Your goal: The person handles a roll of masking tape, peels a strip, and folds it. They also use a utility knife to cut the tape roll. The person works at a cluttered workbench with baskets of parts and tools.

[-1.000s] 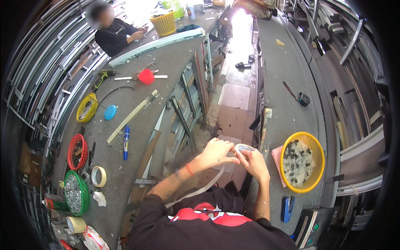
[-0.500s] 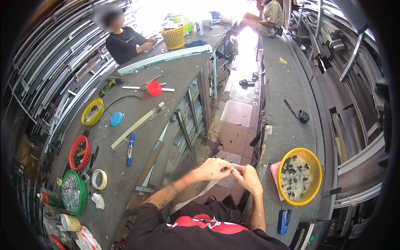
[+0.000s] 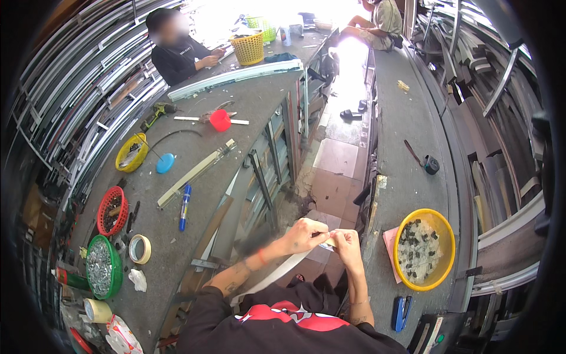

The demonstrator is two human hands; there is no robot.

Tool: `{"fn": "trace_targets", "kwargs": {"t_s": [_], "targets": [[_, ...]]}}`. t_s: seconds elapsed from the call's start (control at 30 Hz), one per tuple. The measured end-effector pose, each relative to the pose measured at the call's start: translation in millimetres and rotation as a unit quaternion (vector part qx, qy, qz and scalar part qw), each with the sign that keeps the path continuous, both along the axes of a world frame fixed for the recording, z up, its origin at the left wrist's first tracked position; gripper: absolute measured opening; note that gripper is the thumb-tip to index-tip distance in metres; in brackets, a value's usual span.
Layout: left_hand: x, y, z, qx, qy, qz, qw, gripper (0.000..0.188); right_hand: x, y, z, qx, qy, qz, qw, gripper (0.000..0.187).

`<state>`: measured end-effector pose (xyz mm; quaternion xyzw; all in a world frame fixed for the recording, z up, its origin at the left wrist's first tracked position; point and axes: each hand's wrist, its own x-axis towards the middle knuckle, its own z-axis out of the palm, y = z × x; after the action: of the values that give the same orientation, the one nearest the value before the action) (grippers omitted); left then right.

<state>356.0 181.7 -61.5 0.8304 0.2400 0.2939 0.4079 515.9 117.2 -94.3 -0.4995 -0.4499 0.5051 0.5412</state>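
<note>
My left hand and my right hand meet over the gap between the two benches, fingers pinched and fingertips almost touching. Between them is the end of a long, pale, flexible strip, which hangs down past my left forearm toward my lap. A small pale, yellowish piece shows under the right fingers; its kind is too small to make out. Nearest to my right hand on the right bench stands a yellow basin holding small black pieces and whitish bits.
The left bench holds a red basket, a green basket, a tape roll, a blue marker and a drill. A blue stapler and tape measure lie right. A co-worker stands beyond; another person sits far off.
Both hands have risen slightly, and the right fingers have shifted their pinch. More of the pale strip shows beside my left forearm. The co-worker's head has moved a little right.
</note>
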Motion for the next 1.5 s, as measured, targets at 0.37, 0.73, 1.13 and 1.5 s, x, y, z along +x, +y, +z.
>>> {"fn": "trace_targets", "kwargs": {"t_s": [0.37,0.73,1.13,1.5], "targets": [[-26,7,28,-0.164,-0.209,0.092,0.96,0.024,25,-5,23,-0.003,0.172,-0.136,0.976,0.031],[-104,-26,-26,-0.225,-0.234,0.29,0.9,0.025,11,-4,24,0.03,-0.023,-0.1,0.994,0.053],[-183,-91,-108,-0.232,-0.209,0.394,0.864,0.028,-175,43,53,0.117,-0.245,0.094,0.958,0.029],[-232,-199,-37,-0.081,-0.22,0.459,0.857,0.021,-378,41,77,0.473,-0.375,0.276,0.748,0.027]]}}
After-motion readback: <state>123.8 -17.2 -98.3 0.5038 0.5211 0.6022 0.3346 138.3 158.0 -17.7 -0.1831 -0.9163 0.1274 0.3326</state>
